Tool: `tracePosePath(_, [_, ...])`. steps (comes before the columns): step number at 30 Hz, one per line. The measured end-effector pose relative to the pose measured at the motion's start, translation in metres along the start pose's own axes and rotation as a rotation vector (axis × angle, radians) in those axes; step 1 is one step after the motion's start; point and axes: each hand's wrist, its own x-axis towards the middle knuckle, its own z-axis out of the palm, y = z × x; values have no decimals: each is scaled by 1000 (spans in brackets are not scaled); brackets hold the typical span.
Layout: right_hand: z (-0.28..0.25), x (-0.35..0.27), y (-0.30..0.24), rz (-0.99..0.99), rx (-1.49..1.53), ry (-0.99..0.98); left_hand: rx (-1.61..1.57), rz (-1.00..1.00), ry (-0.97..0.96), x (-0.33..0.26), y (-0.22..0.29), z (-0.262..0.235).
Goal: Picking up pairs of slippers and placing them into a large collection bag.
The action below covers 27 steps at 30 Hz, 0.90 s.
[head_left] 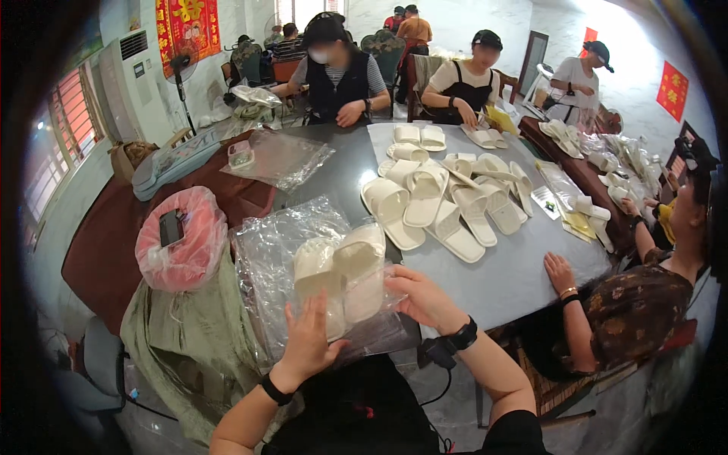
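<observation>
"How do the slippers [356, 241] sit?"
"A cream pair, side by side, toes pointing away, over a pile of clear film [258, 250]."
"And the bag [385, 298]?"
"Clear, wrinkled, its plastic lying over the right slipper's heel. I can't tell how far it wraps them."

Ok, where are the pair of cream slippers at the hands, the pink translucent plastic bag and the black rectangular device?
Pair of cream slippers [362, 292]: head view, right slipper's lower part.
Pink translucent plastic bag [180, 268]: head view, front wall.
Black rectangular device [171, 227]: head view, visible middle.
</observation>
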Motion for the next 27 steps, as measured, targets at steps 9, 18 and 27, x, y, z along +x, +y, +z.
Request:
tracePosePath(9, [63, -11, 18, -234, -326, -372, -291, -29, 312, 10, -22, -6])
tracePosePath(18, [-7, 24, 77, -290, -1902, -282, -1231, -543, 454, -89, -33, -151])
tracePosePath(27, [132, -17, 80, -601, -1571, -847, -695, -909, 717, -263, -18, -246])
